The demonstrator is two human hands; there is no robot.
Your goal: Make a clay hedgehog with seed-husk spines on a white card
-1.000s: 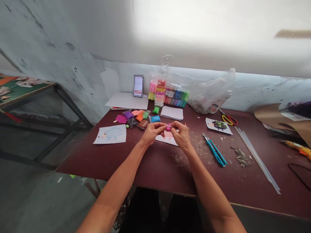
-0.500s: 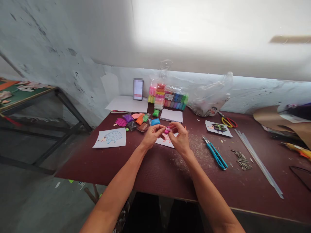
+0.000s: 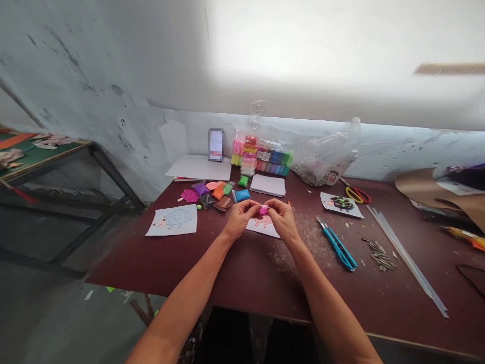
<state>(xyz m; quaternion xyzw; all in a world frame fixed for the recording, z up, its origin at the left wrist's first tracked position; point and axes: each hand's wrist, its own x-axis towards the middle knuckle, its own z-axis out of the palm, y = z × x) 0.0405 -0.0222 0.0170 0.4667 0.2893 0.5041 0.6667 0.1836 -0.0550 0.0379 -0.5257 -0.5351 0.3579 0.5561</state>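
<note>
One lump of pink modelling clay (image 3: 264, 210), pinched between the closed fingers (image 3: 253, 205) of the left hand (image 3: 238, 218) and right hand (image 3: 283, 219), just above the pink hedgehog sheet (image 3: 262, 229) on the table (image 3: 242, 268). Excess pressure could deform it or make it stick. Beside that sheet: two other hedgehog sheets, one blue-dotted (image 3: 172, 220) left, one dark-spined (image 3: 341, 204) right; one blue utility knife (image 3: 337, 250) right; one pair of scissors (image 3: 357, 195) farther right.
</note>
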